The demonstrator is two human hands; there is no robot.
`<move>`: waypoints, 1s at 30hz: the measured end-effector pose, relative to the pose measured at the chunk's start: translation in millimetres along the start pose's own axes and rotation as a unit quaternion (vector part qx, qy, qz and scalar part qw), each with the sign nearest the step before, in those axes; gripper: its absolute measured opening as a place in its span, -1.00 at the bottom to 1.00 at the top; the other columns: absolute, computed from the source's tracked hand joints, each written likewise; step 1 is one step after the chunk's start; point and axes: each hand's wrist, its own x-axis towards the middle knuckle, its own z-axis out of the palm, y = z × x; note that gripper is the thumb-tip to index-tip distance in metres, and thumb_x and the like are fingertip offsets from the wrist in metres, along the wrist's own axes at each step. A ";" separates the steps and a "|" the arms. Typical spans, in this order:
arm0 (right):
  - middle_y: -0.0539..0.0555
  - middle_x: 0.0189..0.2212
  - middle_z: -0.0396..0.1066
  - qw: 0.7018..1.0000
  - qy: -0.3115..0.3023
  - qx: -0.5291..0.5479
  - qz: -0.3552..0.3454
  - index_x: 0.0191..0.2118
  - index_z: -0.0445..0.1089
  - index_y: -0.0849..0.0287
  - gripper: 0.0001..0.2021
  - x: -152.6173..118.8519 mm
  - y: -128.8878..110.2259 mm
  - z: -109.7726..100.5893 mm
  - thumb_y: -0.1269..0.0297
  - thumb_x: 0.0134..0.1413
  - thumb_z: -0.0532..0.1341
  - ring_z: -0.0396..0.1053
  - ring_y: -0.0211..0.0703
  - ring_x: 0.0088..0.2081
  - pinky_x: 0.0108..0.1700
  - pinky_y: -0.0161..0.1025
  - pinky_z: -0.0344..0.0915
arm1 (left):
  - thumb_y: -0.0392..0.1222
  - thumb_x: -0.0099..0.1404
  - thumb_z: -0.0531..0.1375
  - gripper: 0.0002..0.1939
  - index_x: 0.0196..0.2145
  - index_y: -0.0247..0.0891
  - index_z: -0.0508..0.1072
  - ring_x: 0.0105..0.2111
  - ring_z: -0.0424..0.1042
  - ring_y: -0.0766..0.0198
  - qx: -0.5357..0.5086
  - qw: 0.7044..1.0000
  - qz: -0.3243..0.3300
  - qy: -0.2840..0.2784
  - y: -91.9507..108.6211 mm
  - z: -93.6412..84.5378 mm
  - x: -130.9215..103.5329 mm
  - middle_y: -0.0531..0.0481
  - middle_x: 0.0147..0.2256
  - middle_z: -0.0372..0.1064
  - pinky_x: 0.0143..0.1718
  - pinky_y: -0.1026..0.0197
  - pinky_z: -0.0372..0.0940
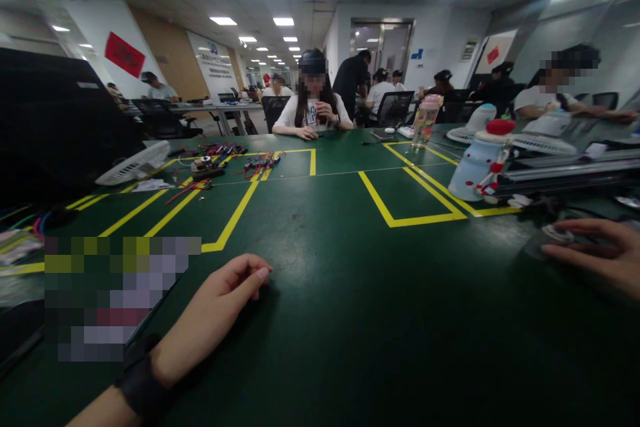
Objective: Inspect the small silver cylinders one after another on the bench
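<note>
Head view: two bare hands above a green table (320, 320), both nearer the viewer than a blue bottle (473, 170).
Left of the bottle, the left hand (237, 287) is loosely curled, thumb against the fingers; its palm is hidden, so I cannot tell whether it holds anything. Right of the bottle, the right hand (603, 253), cut off by the picture's edge, parts thumb and fingers at a blurry round item (537, 249); whether it grips is unclear.
</note>
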 end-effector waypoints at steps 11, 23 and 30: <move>0.24 -0.10 0.34 0.958 -0.017 0.248 -0.141 -0.08 0.28 0.17 -0.52 -75.4 -122.5 24.8 0.04 -0.10 0.33 0.36 -0.15 -0.14 -0.10 -0.17 0.30 | 0.12 0.33 0.04 -0.67 -0.20 -0.18 0.38 -0.43 0.25 0.26 0.027 1.000 -0.009 -0.005 14.4 4.6 5.5 0.11 -0.45 0.25 -0.42 0.25 0.16; 0.06 -0.27 0.36 0.450 -0.631 0.623 0.107 -0.18 0.26 0.27 -0.73 -150.3 -261.8 87.3 0.17 0.10 0.19 0.38 -0.33 -0.26 -0.06 -0.27 0.30 | -0.45 0.12 0.20 -0.61 -0.11 -0.13 0.38 -0.16 0.35 0.26 0.055 0.952 0.300 -0.004 73.7 72.8 -7.4 0.03 -0.14 0.38 -0.11 0.20 0.27; 0.02 -0.35 0.34 0.530 -0.556 0.636 0.067 -0.27 0.18 0.23 -0.68 -164.1 -257.2 78.4 0.03 0.14 0.16 0.37 -0.31 -0.34 -0.11 -0.16 0.35 | -0.28 0.15 0.27 -0.73 -0.17 -0.12 0.42 -0.28 0.39 0.23 0.081 0.956 0.271 0.073 73.0 76.7 -11.8 0.06 -0.25 0.45 -0.26 0.19 0.29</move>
